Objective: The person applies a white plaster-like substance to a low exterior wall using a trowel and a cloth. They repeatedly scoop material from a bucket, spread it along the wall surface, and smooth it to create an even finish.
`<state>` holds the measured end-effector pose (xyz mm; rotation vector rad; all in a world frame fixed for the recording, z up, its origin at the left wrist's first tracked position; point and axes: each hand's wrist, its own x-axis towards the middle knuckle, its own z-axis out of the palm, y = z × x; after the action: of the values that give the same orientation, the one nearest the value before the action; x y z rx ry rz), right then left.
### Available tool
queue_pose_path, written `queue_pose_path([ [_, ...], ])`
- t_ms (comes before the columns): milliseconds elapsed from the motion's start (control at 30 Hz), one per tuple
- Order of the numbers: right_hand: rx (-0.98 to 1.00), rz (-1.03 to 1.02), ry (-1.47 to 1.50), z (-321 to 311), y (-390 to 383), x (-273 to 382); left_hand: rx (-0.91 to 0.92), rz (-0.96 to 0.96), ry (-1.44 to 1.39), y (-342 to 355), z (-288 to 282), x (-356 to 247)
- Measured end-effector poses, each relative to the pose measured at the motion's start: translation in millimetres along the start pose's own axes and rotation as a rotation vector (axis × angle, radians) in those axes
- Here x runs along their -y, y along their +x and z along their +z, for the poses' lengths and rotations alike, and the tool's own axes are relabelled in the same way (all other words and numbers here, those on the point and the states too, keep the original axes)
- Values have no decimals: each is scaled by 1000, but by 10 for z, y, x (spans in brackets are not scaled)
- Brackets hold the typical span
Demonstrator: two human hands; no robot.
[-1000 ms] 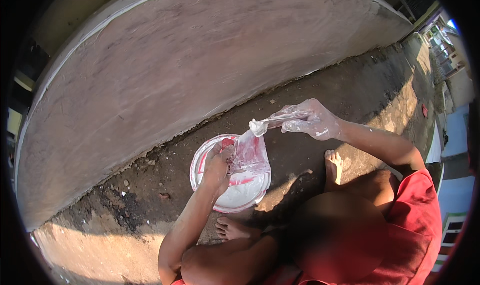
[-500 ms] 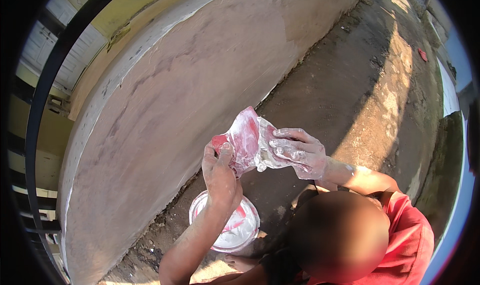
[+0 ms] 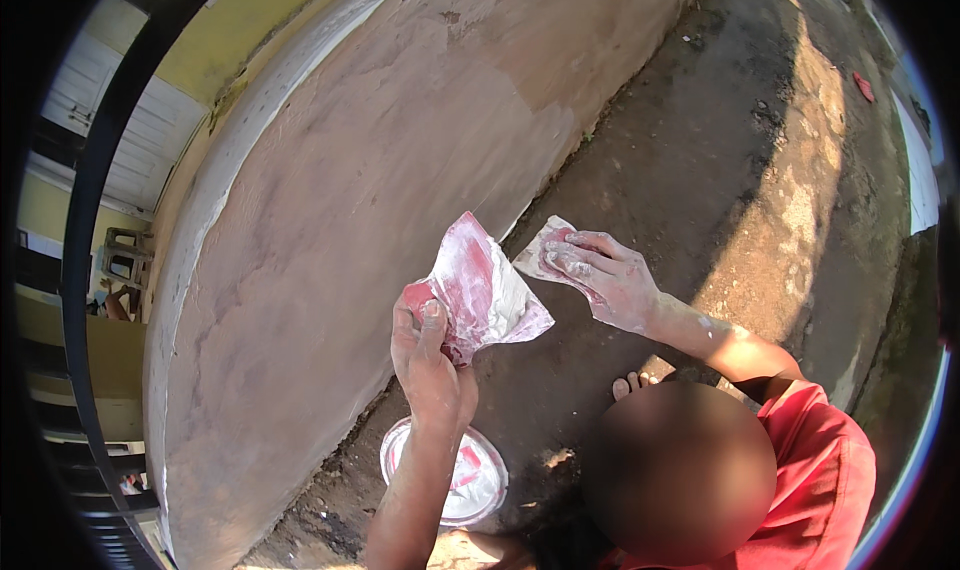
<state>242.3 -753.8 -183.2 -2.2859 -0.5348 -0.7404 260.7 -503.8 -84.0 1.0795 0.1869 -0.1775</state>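
My left hand grips a thin, bendy pink sheet between thumb and fingers. White paste smears its face and lies thicker along its right edge. To the right, my right hand is closed on a second pink sheet, whitened along its left edge, with fingers pressed over it. A narrow gap separates the two sheets. White residue coats the fingers of my right hand. Below my left wrist stands a round white bucket holding white paste and something red; my left forearm partly covers it.
A long, low plastered wall with damp-looking patches runs along the left. Bare dirt ground lies beside it, with a sunlit strip. Black metal railing rises at far left. A small red object lies at upper right. My toes show below.
The two sheets touched half a second ago; now they are apart. My right hand has drawn up and away with its sheet, leaving white paste on the left one's edge.
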Motion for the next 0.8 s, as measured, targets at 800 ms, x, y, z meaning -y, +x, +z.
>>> queue_pose_path([
  [800, -346, 1210, 2045, 20, -255, -214, 775, 1055, 1233, 533, 336, 854],
])
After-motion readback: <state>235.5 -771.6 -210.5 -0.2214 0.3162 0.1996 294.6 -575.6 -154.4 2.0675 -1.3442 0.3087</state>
